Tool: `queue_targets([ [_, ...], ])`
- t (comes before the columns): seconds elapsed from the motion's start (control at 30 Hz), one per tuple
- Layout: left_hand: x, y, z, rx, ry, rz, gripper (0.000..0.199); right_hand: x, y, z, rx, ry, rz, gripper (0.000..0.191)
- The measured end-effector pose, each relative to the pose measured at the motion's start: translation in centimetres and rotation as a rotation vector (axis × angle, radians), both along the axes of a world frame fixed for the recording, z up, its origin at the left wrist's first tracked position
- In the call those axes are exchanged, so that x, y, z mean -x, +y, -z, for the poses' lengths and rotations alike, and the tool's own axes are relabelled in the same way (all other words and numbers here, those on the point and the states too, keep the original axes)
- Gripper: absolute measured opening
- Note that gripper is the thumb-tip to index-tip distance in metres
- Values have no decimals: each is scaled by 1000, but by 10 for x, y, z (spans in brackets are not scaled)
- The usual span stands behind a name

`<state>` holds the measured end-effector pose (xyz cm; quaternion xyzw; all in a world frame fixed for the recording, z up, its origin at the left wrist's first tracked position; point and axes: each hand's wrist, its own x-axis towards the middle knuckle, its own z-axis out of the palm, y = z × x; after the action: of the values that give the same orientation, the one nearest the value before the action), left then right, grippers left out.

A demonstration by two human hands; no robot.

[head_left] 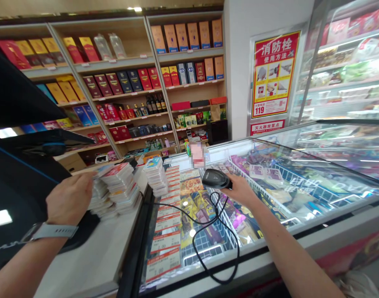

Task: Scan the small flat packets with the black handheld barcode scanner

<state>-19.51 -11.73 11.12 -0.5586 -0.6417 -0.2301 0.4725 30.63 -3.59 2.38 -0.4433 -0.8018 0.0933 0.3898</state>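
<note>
Already gripped: black scanner (214,179) in my right fingers (234,187) | left fingers (83,185) curled beside stacked packs (122,187), hold unclear | scanner lifted, packs piled; beyond that, progress can't be told

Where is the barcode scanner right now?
In the head view, the black barcode scanner is just right of centre, in the right hand, over the glass-topped freezer.

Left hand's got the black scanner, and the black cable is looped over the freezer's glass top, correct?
Wrong hand: in the head view, the right hand holds the black scanner. The black cable is looped over the freezer's glass top, as you say.
</note>
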Motion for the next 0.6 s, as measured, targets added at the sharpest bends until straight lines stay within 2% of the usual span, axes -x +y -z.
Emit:
queue_targets([
  [0.13,-5,-6,0,81,42,-46,38,-1,1,0,2,5,-1,25],
  [0.27,-26,-16,0,151,64,-54,44,0,1,0,12,15,0,26],
  [0.43,-54,-19,12,114,72,122,42,0,2,1,10,28,-9,29],
  [0.6,-96,-7,39,244,93,369,35,0,2,1,7,42,-8,29],
])
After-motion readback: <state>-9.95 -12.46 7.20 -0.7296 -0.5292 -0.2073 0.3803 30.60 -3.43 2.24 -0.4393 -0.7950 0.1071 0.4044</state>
